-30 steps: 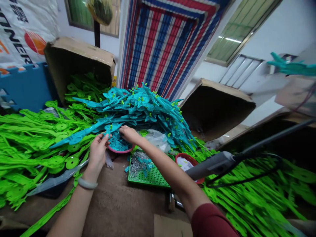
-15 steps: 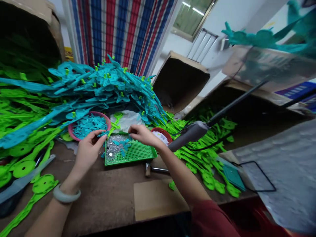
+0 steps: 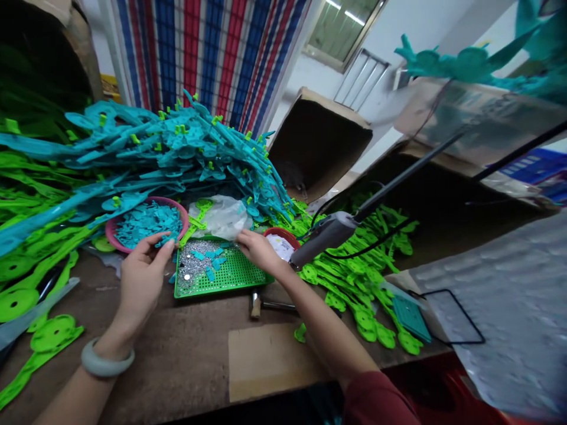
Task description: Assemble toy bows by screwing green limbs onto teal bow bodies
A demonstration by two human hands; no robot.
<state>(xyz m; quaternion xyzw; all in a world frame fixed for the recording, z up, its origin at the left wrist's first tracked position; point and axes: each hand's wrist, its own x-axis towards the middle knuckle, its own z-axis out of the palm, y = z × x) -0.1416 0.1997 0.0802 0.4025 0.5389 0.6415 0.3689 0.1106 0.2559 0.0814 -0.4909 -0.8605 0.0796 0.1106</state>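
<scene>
The left hand (image 3: 142, 276) pinches a small blue piece (image 3: 164, 239), likely light, stiff plastic best held by its edges; whether the right hand (image 3: 262, 250) grips anything, I cannot tell.

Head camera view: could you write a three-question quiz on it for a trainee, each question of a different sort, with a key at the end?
1. Multiple choice: What does the left hand pinch?
A) a long lime-green plastic part
B) a small blue plastic piece
C) a sheet of brown cardboard

2. True or false: The flat green perforated plastic tray holds both rectangular blue tabs and tiny silvery bits.

3. Fill in the blank: The pale grey ring-shaped bracelet is worn on the ____ wrist.

Key: 1. B; 2. True; 3. left
</scene>
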